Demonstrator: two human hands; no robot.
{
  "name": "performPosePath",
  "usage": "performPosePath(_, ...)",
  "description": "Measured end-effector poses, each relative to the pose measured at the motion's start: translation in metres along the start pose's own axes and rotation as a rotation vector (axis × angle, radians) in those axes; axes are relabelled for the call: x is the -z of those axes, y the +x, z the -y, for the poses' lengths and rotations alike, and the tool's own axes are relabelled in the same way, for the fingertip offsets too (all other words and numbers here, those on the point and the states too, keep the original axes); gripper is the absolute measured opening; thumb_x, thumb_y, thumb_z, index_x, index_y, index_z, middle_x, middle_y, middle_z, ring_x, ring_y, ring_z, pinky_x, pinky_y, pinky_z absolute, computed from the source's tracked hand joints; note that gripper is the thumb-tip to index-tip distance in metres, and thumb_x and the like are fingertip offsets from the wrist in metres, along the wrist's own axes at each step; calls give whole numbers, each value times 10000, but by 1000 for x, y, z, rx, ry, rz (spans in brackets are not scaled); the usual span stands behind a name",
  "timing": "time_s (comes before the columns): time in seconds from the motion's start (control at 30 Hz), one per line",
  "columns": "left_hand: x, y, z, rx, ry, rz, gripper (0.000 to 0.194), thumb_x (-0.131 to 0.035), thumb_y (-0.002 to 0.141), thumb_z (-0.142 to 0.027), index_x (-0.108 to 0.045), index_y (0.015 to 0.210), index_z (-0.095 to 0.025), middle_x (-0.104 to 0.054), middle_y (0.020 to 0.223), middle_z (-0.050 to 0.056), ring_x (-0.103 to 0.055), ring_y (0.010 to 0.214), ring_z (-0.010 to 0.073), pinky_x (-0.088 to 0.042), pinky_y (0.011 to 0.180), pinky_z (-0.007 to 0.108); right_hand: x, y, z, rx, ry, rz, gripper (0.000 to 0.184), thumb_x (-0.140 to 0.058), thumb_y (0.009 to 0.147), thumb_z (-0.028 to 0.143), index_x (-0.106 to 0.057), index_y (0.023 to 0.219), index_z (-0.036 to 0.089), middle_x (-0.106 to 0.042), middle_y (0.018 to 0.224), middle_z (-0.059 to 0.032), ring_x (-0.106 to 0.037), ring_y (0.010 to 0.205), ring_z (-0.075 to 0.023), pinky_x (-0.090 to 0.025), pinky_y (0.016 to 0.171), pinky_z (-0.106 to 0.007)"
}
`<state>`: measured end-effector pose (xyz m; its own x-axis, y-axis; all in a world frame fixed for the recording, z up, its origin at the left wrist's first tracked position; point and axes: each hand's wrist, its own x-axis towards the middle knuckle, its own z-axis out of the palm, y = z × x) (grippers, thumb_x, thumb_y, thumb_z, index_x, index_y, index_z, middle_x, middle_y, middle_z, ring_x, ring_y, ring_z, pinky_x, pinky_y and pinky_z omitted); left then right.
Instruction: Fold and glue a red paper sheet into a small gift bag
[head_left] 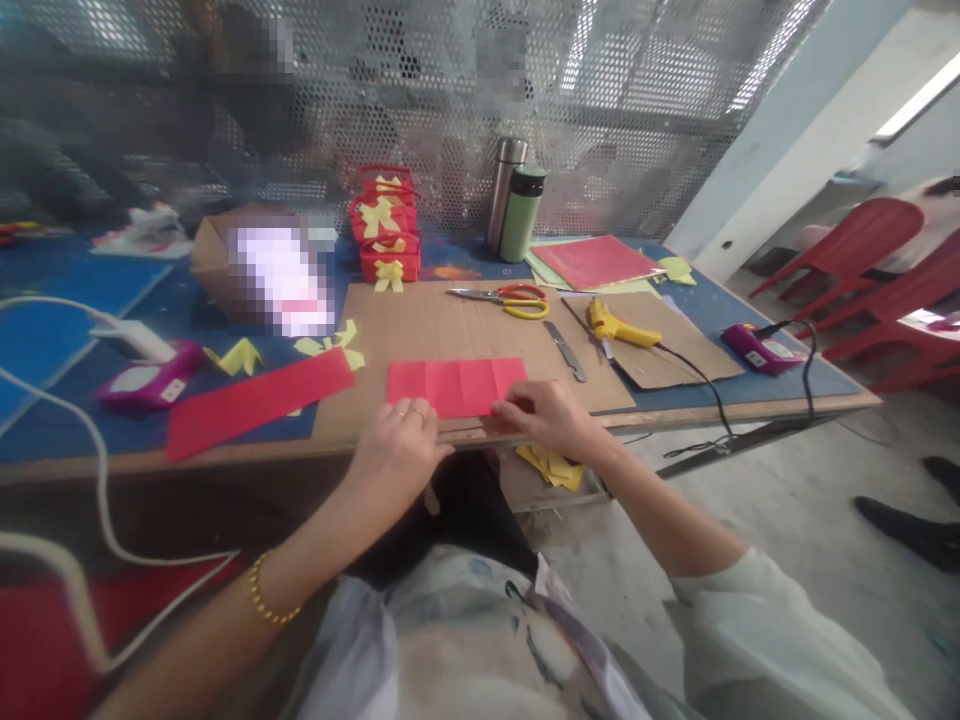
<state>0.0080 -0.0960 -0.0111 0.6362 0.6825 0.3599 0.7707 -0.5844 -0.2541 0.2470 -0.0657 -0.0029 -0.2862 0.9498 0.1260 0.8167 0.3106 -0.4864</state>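
The left hand [405, 425] lays its close-set fingers on the near left edge of the creased red paper [459, 386]; whether they pinch it, I cannot tell. The right hand [544, 412], thumb and bent fingers drawn narrow, holds the paper's near right corner. Yellow paper pieces [551, 467] lie below and to the right of it, under the table edge, above a grey concrete floor [787, 600].

The creased paper lies near the front edge of a blue-topped table [829, 374], on a brown cardboard sheet [431, 325]. To its left are a flat red strip [259, 402], then a purple socket block [154, 377] with a white plug. Right of it, a grey craft knife [565, 351] slants close by; farther right, a yellow glue gun [624, 330] rests on a second cardboard piece [664, 365], its black cord hanging over the table edge.

Just beyond the paper, scissors [504, 297] with red and yellow handles lie on the cardboard sheet. Farther back, red boxes with yellow bows [388, 275] stand to its left; a green bottle [520, 222] and a steel flask [501, 190] stand to its right. A perforated metal screen [435, 130] rises behind it all, and red plastic chairs [847, 250] stand far to its right.
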Motion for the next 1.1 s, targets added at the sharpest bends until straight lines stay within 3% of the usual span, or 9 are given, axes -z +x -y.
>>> performPosePath(0.07, -3, 7, 3, 58, -59, -8, 235, -568, 994, -299, -662, 850, -139, -640, 828, 106, -607, 826, 258, -440, 748, 358, 4, 9, 5, -91, -34, 139, 309, -629, 885, 386, -587, 652, 187, -583, 618, 6, -444, 568, -108, -287, 558, -257)
performPosePath(0.13, -8, 14, 6, 164, -148, 19, 255, -540, 1009, -300, -635, 820, -159, -651, 815, 96, -627, 814, 253, -438, 736, 349, 9, 16, 7, -120, -64, 198, 288, -666, 848, 379, -594, 647, 187, -592, 624, 9, -464, 579, -106, -294, 560, -252)
performPosePath(0.27, -17, 26, 5, 366, -294, 140, 199, -577, 985, -344, -611, 908, -164, -689, 822, 82, -662, 802, 255, -439, 732, 349, 19, 28, 6, -126, -48, 337, 337, -681, 828, 382, -568, 572, 192, -514, 519, 37, -484, 551, -105, -309, 537, -250)
performPosePath(0.5, -8, 34, 0, 476, -278, 244, 257, -560, 979, -392, -584, 1037, -143, -726, 875, 116, -707, 854, 288, -457, 751, 362, 30, 39, 5, -270, 143, 549, 313, -658, 845, 269, -571, 557, 183, -573, 477, 23, -516, 422, -96, -383, 446, -227)
performPosePath(0.67, -2, 38, 2, 491, -289, 327, 291, -545, 985, -421, -580, 1070, -145, -737, 903, 120, -720, 887, 286, -464, 757, 348, 33, 37, -6, -326, 199, 572, 291, -674, 825, 234, -582, 555, 176, -605, 481, 14, -498, 390, -86, -392, 409, -217)
performPosePath(0.9, -2, 38, 2, 463, -263, 292, 269, -568, 971, -425, -587, 1022, -162, -735, 837, 90, -727, 850, 273, -466, 719, 334, 39, 29, -24, -366, 227, 540, 290, -710, 794, 269, -581, 553, 173, -575, 462, 25, -502, 400, -80, -372, 397, -202)
performPosePath(1.1, 0, 45, -6, 498, -208, 344, 452, -521, 983, -541, -583, 1125, -116, -755, 923, 158, -735, 940, 309, -491, 769, 354, 56, 20, -26, -389, 127, 544, 317, -651, 817, 247, -550, 525, 182, -556, 467, 15, -485, 420, -95, -377, 458, -232)
